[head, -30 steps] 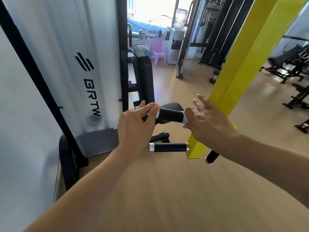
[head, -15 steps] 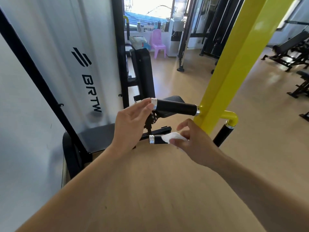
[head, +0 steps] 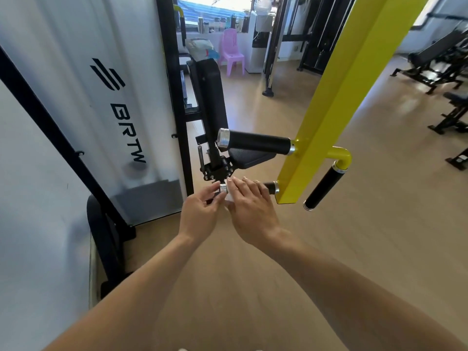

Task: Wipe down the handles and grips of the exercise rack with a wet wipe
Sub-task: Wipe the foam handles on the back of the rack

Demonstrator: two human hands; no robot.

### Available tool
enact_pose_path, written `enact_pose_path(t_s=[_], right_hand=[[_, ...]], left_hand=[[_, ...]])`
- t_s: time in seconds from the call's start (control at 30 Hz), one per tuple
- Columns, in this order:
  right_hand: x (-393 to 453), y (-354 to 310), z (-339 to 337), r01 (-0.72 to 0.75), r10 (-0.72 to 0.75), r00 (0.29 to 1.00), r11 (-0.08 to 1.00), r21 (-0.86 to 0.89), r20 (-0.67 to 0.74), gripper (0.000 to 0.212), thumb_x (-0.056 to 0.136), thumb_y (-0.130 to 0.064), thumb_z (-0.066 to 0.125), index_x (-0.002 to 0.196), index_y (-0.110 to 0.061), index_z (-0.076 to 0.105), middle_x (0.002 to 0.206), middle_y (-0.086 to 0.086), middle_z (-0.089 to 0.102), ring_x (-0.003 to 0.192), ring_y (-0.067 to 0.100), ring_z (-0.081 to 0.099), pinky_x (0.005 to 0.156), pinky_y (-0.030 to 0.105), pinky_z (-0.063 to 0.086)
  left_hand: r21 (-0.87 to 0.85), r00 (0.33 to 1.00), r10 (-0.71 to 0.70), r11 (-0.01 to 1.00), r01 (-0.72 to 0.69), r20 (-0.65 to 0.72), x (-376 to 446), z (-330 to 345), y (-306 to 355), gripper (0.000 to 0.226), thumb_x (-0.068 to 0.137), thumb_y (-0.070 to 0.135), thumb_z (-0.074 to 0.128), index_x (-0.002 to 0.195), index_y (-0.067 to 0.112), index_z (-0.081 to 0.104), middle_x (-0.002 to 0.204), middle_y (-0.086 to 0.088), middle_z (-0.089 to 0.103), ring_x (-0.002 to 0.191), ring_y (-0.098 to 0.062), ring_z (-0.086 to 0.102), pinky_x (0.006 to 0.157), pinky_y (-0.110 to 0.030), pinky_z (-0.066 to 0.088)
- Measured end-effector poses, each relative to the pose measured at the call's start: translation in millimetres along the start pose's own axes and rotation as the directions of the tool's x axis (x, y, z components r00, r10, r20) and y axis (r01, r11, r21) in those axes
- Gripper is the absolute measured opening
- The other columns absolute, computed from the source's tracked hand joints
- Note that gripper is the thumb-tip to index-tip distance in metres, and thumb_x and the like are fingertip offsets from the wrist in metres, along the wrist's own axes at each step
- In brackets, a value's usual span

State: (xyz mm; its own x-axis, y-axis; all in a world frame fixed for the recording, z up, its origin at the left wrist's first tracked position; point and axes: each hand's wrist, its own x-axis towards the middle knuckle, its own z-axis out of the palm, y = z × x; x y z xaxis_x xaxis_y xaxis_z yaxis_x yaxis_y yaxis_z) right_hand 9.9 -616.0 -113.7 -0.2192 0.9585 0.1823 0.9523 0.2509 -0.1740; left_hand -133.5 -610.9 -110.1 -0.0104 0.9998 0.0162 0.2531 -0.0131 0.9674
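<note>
At the centre of the head view, both hands meet on the lower handle (head: 271, 186) of the exercise rack, a short black grip that juts toward 9 o'clock from the foot of the yellow post (head: 326, 110). The right hand (head: 249, 211) lies over the top of this grip, fingers wrapped across it and pressing a white wet wipe (head: 230, 196) against it; only a small fold of the wipe shows beneath the fingers, by the chrome end cap. The left hand (head: 200, 215) comes in from 7 o'clock, its thumb and fingertips pinched at the capped end, touching the cap and the edge of the wipe. Whether it truly grips the wipe cannot be told.

Toward 12 o'clock from the hands, the upper handle (head: 255, 141) stands bare, black with chrome caps, fixed to the same post. At 3 o'clock a third grip (head: 324, 187) hangs tilted from a yellow elbow. At 10 o'clock stands the white shroud (head: 96, 97) marked BRTW, framed in black. Far off at 12 o'clock sits a pink chair (head: 231, 50) on the wooden floor (head: 379, 224).
</note>
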Motion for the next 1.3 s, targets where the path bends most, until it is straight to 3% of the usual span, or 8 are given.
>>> enact_pose_path(t_s=[0.13, 0.33, 0.5, 0.67, 0.83, 0.97, 1.17, 1.3], right_hand=[[24.2, 6.6, -22.2, -0.141, 0.141, 0.990, 0.987, 0.076, 0.009, 0.052, 0.106, -0.038, 0.035, 0.153, -0.017, 0.037, 0.158, 0.003, 0.041, 0.148, 0.023, 0.028, 0.123, 0.042, 0.012], [36.7, 5.2, -40.6, -0.071, 0.042, 0.872, 0.997, 0.042, 0.487, 0.070, 0.105, -0.054, 0.014, 0.161, -0.016, -0.003, 0.170, 0.001, 0.002, 0.156, 0.015, -0.002, 0.124, 0.044, -0.011], [36.5, 19.5, -41.7, 0.149, -0.138, 0.932, 0.989, -0.006, 0.335, 0.048, 0.108, -0.035, 0.036, 0.154, -0.019, 0.033, 0.154, 0.003, 0.046, 0.145, 0.021, 0.038, 0.124, 0.041, 0.011], [28.9, 39.6, -27.8, 0.099, -0.023, 0.962, 0.958, -0.268, 0.272, 0.041, 0.105, -0.042, 0.041, 0.136, -0.015, 0.048, 0.130, 0.007, 0.063, 0.128, 0.025, 0.053, 0.123, 0.041, 0.012], [31.3, 37.1, -29.4, 0.191, -0.097, 0.959, 0.917, -0.351, 0.267, 0.051, 0.102, -0.052, 0.039, 0.129, -0.011, 0.051, 0.117, 0.009, 0.067, 0.117, 0.028, 0.060, 0.123, 0.042, 0.014], [35.7, 20.9, -18.2, 0.235, -0.189, 0.956, 0.951, -0.199, 0.226, 0.041, 0.102, -0.044, 0.046, 0.126, -0.010, 0.052, 0.118, 0.009, 0.068, 0.117, 0.029, 0.062, 0.122, 0.044, 0.021], [19.7, 48.6, -35.8, 0.095, 0.059, 0.972, 0.790, -0.606, 0.228, 0.033, 0.102, -0.014, 0.031, 0.127, -0.006, 0.050, 0.113, 0.016, 0.067, 0.114, 0.035, 0.059, 0.124, 0.048, 0.005], [33.9, 33.3, -23.0, 0.233, -0.134, 0.957, 0.883, -0.407, 0.257, 0.025, 0.103, -0.026, 0.041, 0.117, -0.008, 0.053, 0.102, 0.010, 0.071, 0.104, 0.027, 0.067, 0.125, 0.042, 0.000]], left_hand=[[0.050, 1.000, 0.025, 0.998, -0.024, -0.016, 10.3, 0.8, -1.5, 0.035, 0.095, 0.025, 0.068, 0.129, 0.019, 0.068, 0.123, 0.004, 0.072, 0.114, -0.009, 0.066, 0.104, -0.039, 0.052], [0.160, 0.998, 0.059, 0.985, -0.057, -0.004, 11.9, 0.0, -5.1, 0.035, 0.087, 0.041, 0.058, 0.119, 0.038, 0.072, 0.111, 0.015, 0.076, 0.100, -0.003, 0.071, 0.085, -0.039, 0.061], [0.179, 0.997, 0.078, 0.981, -0.073, -0.022, 12.7, -1.1, -6.2, 0.027, 0.092, 0.036, 0.066, 0.118, 0.038, 0.074, 0.107, 0.014, 0.077, 0.091, -0.003, 0.073, 0.078, -0.035, 0.062], [0.231, 0.997, 0.067, 0.971, -0.057, -0.038, 13.9, -0.8, -9.5, 0.024, 0.092, 0.037, 0.068, 0.115, 0.039, 0.075, 0.091, 0.013, 0.079, 0.077, -0.007, 0.070, 0.063, -0.030, 0.056], [0.228, 0.997, 0.075, 0.971, -0.070, -0.014, 14.6, -0.6, -10.4, 0.025, 0.092, 0.038, 0.069, 0.116, 0.038, 0.074, 0.096, 0.011, 0.079, 0.083, -0.009, 0.072, 0.073, -0.040, 0.061], [0.278, 0.996, 0.089, 0.957, -0.085, 0.000, 15.3, -4.1, -10.2, 0.025, 0.093, 0.037, 0.068, 0.117, 0.040, 0.073, 0.102, 0.014, 0.078, 0.087, -0.006, 0.072, 0.069, -0.023, 0.057], [0.283, 0.996, 0.090, 0.956, -0.084, -0.009, 15.2, -0.4, -11.1, 0.025, 0.092, 0.040, 0.069, 0.116, 0.038, 0.075, 0.100, 0.013, 0.078, 0.086, -0.012, 0.070, 0.067, -0.025, 0.053], [0.179, 0.996, 0.092, 0.979, -0.092, 0.007, 16.2, 3.8, -13.8, 0.028, 0.090, 0.031, 0.072, 0.118, 0.030, 0.075, 0.104, 0.009, 0.079, 0.094, -0.007, 0.073, 0.084, -0.033, 0.060]])
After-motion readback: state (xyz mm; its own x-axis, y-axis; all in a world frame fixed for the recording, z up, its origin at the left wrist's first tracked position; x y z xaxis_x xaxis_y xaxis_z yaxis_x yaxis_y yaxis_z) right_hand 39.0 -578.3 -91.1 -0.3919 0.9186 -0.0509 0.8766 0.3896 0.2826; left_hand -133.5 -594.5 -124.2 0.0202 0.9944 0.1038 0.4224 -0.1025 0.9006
